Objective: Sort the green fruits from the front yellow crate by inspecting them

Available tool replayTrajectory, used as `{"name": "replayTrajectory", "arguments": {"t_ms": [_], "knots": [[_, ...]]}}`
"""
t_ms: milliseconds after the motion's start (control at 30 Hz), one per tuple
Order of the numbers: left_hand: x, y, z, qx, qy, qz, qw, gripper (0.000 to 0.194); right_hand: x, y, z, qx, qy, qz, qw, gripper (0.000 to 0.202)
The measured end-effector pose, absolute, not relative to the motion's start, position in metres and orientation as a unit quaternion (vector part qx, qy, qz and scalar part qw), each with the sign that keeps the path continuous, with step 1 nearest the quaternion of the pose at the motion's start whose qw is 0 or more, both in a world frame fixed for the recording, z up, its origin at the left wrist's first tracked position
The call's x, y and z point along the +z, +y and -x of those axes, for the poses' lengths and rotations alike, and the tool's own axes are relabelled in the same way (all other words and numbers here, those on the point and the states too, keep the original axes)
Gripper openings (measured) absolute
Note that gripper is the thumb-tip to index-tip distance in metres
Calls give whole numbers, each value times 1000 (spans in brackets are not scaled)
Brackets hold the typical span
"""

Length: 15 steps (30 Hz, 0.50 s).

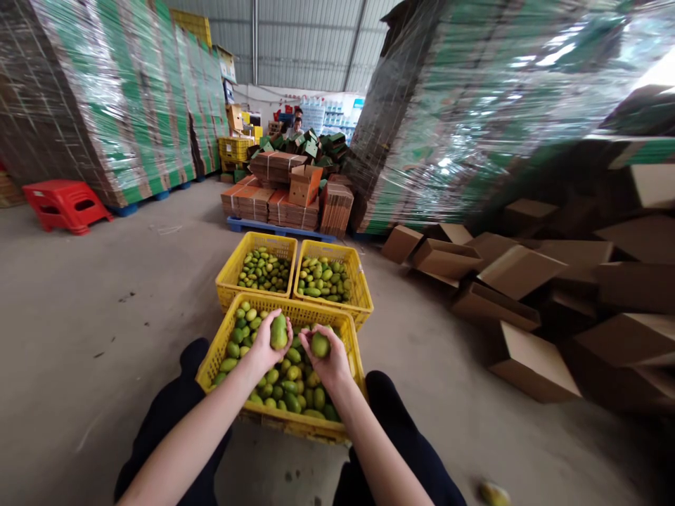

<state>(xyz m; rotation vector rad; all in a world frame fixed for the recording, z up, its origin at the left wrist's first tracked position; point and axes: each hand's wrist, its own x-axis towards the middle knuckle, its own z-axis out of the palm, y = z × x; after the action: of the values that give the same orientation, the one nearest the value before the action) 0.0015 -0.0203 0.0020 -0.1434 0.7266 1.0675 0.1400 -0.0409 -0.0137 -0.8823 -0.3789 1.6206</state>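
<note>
While L hand [271, 343] has its fingers curled round a plump green fruit [279, 332], R hand [328, 357] is part-closed w/ thumb & fingers on a second fruit [320, 345]; a small gap shows btwn the two hands. Directly below both hands is the near crate [295, 422], yellow, w/ loose green & yellowish fruits [292, 387] spread thru it. Beyond L hand, past that crate's far rim, is the far-left crate [228, 268], also holding fruits; beyond R hand, the far-right crate [363, 292], same. Farther ahead of both hands, cardboard stacks [253, 202] sit on a blue pallet [285, 230]. Well R of R hand, brown boxes [519, 270] lie heaped; well L of L hand, a red stool [66, 200].
</note>
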Motion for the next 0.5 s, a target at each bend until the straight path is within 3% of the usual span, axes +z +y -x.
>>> {"name": "replayTrajectory", "arguments": {"t_ms": [500], "knots": [[-5, -20, -1, 533, 332, 54, 776, 22, -15, -39, -140, 688, -94, 354, 626, 16]]}}
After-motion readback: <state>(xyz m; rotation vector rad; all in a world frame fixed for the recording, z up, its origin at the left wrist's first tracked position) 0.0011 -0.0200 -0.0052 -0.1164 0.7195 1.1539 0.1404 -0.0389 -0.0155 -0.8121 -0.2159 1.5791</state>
